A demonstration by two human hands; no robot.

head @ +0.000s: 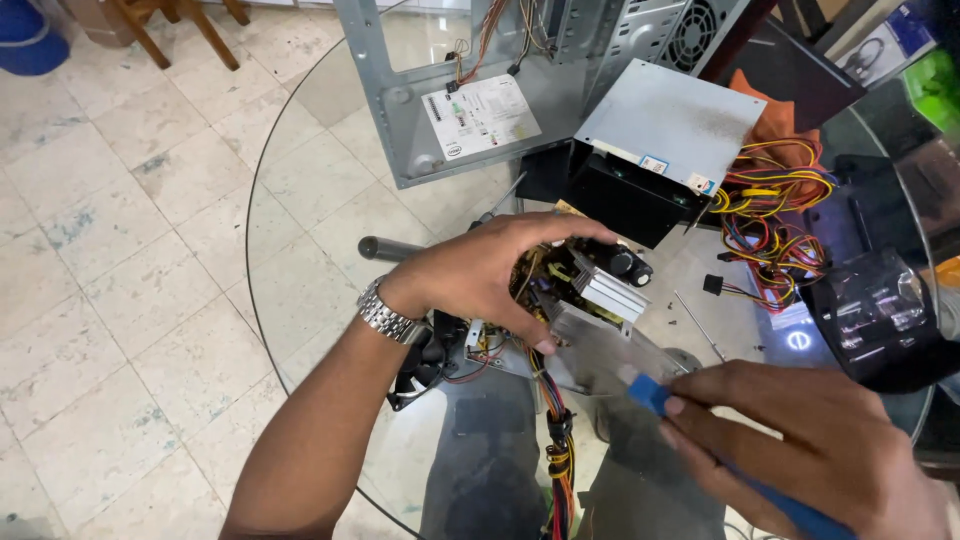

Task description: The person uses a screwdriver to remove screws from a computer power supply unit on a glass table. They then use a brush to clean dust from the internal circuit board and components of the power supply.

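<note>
left hand (490,275) clenched on circuit board (585,280) — right hand (810,440) gripping blue tool (652,394).

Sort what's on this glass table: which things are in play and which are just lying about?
In hand: left hand gripping the opened power supply board; right hand holding a blue-handled tool.

Lying about: closed power supply box, metal computer case, loose wire bundle.

The desk (300,180) is clear, glossy glass. The case (440,110) and cover (670,125) are dull grey sheet metal; the heatsink (605,290) is brushed, shinier metal. The tool handle (650,395) is smooth blue plastic. The watch (385,315) has a polished metal band.
</note>
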